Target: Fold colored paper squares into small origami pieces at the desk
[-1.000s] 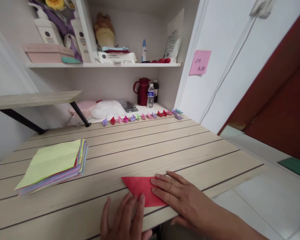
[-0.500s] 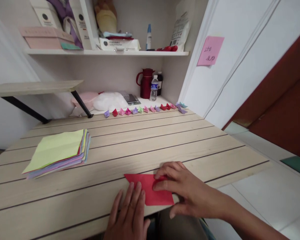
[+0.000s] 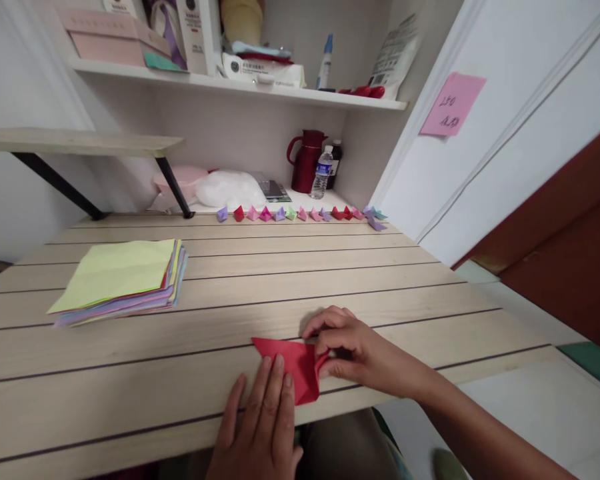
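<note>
A red sheet of folded origami paper lies near the front edge of the wooden table. My left hand rests flat on the paper's left part, fingers stretched out. At the paper's right side, my right hand pinches the edge between thumb and fingers, and that side is lifted and curled up. The paper's far left corner comes to a sharp point. Part of the lifted edge is hidden behind my right fingers.
A stack of coloured paper sits at the left. Small folded paper pieces line the table's back edge. Behind them stand a dark red jug and a water bottle. A raised wooden shelf on black legs is at the back left.
My right hand has taken hold of the paper's right edge and raised it, curling it leftward; before, it lay flat. My left hand stays on the paper. The view has tilted slightly.
</note>
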The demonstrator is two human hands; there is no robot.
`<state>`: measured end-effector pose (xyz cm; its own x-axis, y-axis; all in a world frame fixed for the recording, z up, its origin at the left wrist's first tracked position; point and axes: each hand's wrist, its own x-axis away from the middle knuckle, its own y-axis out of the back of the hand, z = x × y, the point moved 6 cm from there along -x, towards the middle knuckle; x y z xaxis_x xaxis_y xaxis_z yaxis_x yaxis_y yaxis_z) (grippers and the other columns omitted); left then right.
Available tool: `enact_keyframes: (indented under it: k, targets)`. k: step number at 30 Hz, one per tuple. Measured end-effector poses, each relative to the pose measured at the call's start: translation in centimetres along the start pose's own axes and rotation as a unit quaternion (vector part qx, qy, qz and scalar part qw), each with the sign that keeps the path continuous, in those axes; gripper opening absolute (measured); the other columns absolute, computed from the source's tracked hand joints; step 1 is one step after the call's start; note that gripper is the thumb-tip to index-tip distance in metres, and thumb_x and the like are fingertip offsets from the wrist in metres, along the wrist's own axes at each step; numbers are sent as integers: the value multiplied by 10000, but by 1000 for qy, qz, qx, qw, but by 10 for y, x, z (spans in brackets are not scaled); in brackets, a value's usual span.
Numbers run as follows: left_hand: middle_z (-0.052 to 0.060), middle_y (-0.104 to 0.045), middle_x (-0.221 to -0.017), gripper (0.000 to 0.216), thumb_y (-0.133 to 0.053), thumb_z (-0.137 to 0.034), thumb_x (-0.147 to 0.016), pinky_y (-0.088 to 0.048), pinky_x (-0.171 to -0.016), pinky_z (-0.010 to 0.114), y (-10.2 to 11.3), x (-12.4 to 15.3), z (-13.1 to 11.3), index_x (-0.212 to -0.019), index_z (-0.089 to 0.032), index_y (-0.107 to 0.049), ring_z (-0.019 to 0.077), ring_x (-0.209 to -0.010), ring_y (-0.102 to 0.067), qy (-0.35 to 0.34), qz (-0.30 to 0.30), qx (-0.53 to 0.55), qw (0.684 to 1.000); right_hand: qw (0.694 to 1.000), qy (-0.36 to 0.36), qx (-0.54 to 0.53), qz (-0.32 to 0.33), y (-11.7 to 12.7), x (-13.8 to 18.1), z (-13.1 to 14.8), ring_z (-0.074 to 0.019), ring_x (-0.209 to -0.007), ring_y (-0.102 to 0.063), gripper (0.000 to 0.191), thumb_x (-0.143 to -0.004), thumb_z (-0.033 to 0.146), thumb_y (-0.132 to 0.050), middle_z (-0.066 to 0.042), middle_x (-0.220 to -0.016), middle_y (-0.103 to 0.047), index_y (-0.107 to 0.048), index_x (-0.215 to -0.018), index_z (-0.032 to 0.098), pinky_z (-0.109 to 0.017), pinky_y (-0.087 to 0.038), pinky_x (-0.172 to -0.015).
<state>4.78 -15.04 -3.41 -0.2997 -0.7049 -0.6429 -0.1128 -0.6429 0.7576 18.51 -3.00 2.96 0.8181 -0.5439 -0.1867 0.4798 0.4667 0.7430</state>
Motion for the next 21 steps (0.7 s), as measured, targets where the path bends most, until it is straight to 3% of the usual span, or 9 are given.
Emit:
enact_keyframes:
  k: [4,9,13,18,21]
  targets:
    - [104,-650,-1335,421,-463,-384,-936,-117,-1240,454,2,0,0,-1296,-183,-550,218,-1350,-494,5,0,22,1000,1000,-26,-7,-12,-2,0,-5,-237,-1164,-538,178,-907,374,-673,-87,-1200,-613,-674,-863,201,-410,-411,-1009]
    - [119,-649,-1333,386,-417,-280,-942,-86,-1241,479,4,-2,1,-1278,-163,-567,231,-1288,-554,-16,8,-3,1000,998,-40,1,-45,-4,-1,-4,-234,-1117,-558,227,-921,342,-650,-88,-1173,-621,-609,-759,188,-415,-420,-984]
    - [110,-670,-1304,384,-470,-294,-934,-64,-1243,467,7,-4,1,-1274,-153,-579,232,-1223,-600,-68,9,-32,997,993,-59,46,-86,-8,-2,-7,-232,-1038,-569,244,-869,313,-711,-63,-1109,-638,-553,-729,190,-424,-414,-935]
    - [126,-687,-1271,404,-503,-335,-929,-114,-1237,437,7,-4,5,-1255,-115,-593,243,-1191,-620,-97,-7,-39,995,988,-81,78,-106,-10,-2,-10,-234,-1032,-554,289,-808,288,-767,-38,-1086,-636,-515,-702,192,-412,-402,-910]
    - [133,-675,-1286,414,-501,-264,-919,-211,-1209,389,7,-2,4,-1280,-71,-565,234,-1228,-596,-89,-18,-20,996,987,-83,86,-111,-10,-3,-10,-232,-1014,-557,296,-784,255,-780,-32,-1062,-641,-508,-689,190,-402,-398,-892]
